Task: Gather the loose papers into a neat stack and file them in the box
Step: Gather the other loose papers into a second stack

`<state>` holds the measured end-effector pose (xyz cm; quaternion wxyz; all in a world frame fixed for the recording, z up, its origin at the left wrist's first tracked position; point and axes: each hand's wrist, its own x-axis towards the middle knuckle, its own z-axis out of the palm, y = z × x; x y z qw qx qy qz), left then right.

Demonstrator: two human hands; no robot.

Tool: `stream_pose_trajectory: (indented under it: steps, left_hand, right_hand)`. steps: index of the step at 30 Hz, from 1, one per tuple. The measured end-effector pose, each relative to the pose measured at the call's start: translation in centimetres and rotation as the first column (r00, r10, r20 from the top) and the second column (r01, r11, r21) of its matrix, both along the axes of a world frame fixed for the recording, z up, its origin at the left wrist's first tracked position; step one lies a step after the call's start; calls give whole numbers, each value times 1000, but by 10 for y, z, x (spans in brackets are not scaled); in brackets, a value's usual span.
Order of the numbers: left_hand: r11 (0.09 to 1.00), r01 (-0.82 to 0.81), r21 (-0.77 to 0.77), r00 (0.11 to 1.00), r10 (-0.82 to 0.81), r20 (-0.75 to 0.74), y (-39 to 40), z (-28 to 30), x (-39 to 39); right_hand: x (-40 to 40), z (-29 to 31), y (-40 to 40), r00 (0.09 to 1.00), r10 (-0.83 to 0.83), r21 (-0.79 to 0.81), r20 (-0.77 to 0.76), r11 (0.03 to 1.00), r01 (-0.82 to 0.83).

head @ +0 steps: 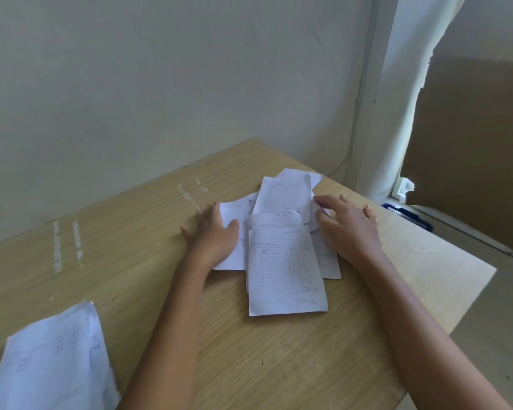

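White loose ruled paper sheets [285,250] are lying scattered mid-way across the light wooden tabletop [131,232], with the left hand [212,232] and right hand [347,229] both resting flat, fingers spread, on the pile's opposite edges.

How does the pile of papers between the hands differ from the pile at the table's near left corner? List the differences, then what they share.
The middle pile is fanned out, sheets at mixed angles; the corner pile lies more closely stacked. The left hand and right hand touch the middle pile; nothing touches the corner pile. The middle pile's top sheet shows a ruled form clearly; the corner pile's print is blurred. Both are white sheets on the wooden table.
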<state>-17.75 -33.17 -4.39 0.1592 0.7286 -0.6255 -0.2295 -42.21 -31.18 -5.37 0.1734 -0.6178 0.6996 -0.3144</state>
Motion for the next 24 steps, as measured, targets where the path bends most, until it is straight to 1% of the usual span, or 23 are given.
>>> stream_pose_trajectory:
  steps: [3, 5, 7, 9, 12, 13, 15, 16, 17, 21, 24]
  left_hand:
    - [993, 5, -120, 1000, -7, -12, 7, -6, -10]
    - [977, -16, -212, 999, 9, -35, 11, -8, -7]
    - [946, -57, -321, 997, 37, -67, 16, -10, -4]
    - [914, -126, -385, 987, 77, -141, 19, -12, -3]
    - [870, -233, -435, 952, 112, -286, 19, -12, -1]
    - [859, -267, -437, 936, 125, -328, 19, -10, -1]
    - [843, -313, -437, 911, 136, -389, 18, -9, 0]
    - [837, -323, -441, 903, 133, -408, 17, -10, 1]
    - [835, -331, -439, 896, 131, -424, 16, -11, 2]
    - [831, -376, -409, 868, 163, -469, 12, -13, 4]
    - [864, -329, -382, 891, 150, -427, 14, -12, 2]
  right_hand:
    - [0, 3, 3, 997, 29, -17, 77, 999, -28]
    - [-1, 6, 5, 993, 18, -76, 121, 997, -9]
    - [-2, 7, 5, 987, 9, -109, 161, 994, 9]
    - [-3, 7, 5, 982, -8, -112, 186, 993, 29]
    - [-3, 10, 6, 959, 0, -119, 284, 992, 35]
    - [-3, 10, 7, 937, 23, -140, 348, 990, 28]
    - [-3, 11, 9, 866, 67, -173, 495, 985, 23]
    - [-3, 12, 9, 841, 71, -182, 536, 983, 33]
    - [-4, 12, 8, 833, 60, -186, 550, 981, 52]
    - [-3, 11, 5, 852, 5, -172, 523, 980, 100]
    - [0, 11, 8, 907, 27, -156, 421, 987, 43]
